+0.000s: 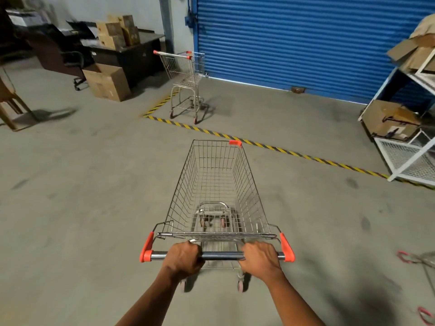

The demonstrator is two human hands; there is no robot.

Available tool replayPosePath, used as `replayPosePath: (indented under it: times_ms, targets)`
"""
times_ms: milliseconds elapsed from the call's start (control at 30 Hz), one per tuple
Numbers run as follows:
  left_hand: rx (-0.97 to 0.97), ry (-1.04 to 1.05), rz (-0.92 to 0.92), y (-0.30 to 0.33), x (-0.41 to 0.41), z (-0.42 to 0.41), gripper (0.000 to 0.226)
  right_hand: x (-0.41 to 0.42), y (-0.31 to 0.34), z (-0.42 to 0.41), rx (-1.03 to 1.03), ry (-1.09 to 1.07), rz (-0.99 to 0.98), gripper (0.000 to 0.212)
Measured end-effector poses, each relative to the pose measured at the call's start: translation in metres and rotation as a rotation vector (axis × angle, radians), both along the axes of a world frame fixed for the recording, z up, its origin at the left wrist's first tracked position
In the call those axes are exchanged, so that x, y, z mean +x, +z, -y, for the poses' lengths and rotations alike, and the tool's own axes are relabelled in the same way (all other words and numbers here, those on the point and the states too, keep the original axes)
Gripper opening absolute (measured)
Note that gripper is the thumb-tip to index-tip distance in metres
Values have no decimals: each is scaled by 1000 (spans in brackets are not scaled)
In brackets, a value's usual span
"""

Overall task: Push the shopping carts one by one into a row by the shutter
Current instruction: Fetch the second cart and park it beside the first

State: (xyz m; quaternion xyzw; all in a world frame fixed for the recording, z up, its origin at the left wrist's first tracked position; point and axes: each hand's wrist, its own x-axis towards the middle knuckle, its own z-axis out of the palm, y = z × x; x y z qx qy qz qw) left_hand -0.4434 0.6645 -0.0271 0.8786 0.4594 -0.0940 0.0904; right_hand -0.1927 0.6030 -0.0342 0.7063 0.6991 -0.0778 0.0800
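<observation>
Both hands [183, 257] on empty cart [217, 184]

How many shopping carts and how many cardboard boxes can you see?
Shopping carts: 3, the held cart, the parked cart by the shutter, and a partial cart at the right edge.
Cardboard boxes: about 5, floor box, desk stack, shelf boxes.
Total: about 8.
</observation>
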Motion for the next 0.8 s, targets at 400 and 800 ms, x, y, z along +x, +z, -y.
replayPosePath:
  times_ms: [400, 800]
  targets:
    - [-136, 61, 74, 10, 43, -225, 25, 40, 14, -218, -41, -69, 20, 17]
    - [-52, 110, 7, 5, 75, -444, 27, 76, 8, -445, -7, 18, -30, 22]
